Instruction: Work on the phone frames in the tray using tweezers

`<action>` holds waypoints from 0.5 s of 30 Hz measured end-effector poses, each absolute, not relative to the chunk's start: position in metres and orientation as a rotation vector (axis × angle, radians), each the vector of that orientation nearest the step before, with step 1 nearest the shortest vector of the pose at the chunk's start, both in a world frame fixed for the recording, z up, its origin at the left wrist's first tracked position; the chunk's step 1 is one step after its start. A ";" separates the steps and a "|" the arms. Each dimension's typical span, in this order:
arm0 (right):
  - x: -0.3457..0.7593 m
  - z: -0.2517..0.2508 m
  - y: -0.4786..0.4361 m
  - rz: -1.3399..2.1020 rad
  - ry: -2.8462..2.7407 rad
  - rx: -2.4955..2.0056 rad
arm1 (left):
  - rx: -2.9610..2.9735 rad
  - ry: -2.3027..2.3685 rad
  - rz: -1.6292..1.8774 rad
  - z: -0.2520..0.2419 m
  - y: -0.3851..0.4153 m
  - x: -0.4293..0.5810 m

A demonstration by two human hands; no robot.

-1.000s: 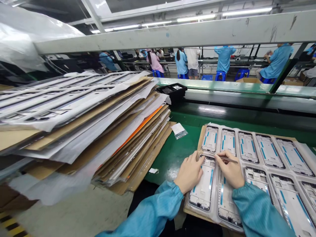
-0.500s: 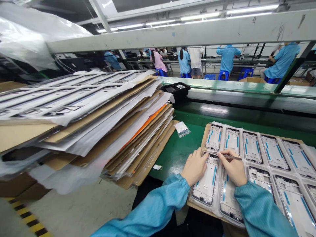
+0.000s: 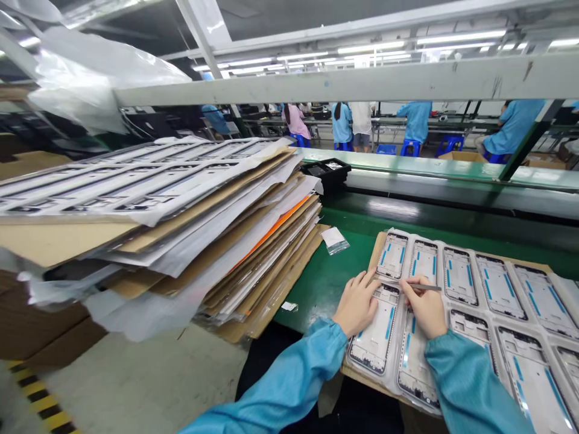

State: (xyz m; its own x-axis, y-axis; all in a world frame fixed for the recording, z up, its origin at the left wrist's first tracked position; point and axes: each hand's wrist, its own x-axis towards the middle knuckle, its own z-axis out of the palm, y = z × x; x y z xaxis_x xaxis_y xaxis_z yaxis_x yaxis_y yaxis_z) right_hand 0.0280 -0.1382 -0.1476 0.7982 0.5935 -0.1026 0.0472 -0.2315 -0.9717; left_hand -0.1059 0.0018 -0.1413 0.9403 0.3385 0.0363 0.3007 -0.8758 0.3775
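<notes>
A clear tray [image 3: 393, 381] on brown cardboard holds two rows of phone frames with blue strips. My left hand [image 3: 357, 302] rests on the upper left part of the nearest-left phone frame [image 3: 373, 343], its fingertips at the top edge; whether it grips anything is unclear. My right hand [image 3: 424, 306] pinches thin metal tweezers [image 3: 430, 287], which lie almost level, with the tip pointing left toward that frame's top corner. Beneath my right wrist lies another phone frame [image 3: 414, 377]. The fingertips of both hands are close together but apart.
A tall, uneven stack of cardboard and film sheets [image 3: 266, 265] fills the left, with trays of frames [image 3: 113, 175] on top. A small plastic bag [image 3: 335, 239] and a black box [image 3: 328, 173] are on the green table [image 3: 316, 295]. People in blue work beyond the grey beam [image 3: 316, 84].
The view has tilted up slightly and shifted. Both hands stay at the top of the same frame, with the tweezers still held in my right hand.
</notes>
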 end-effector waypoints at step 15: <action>0.035 -0.155 -0.137 0.574 -0.491 -1.737 | 2.847 0.418 0.152 -0.134 -0.002 -0.104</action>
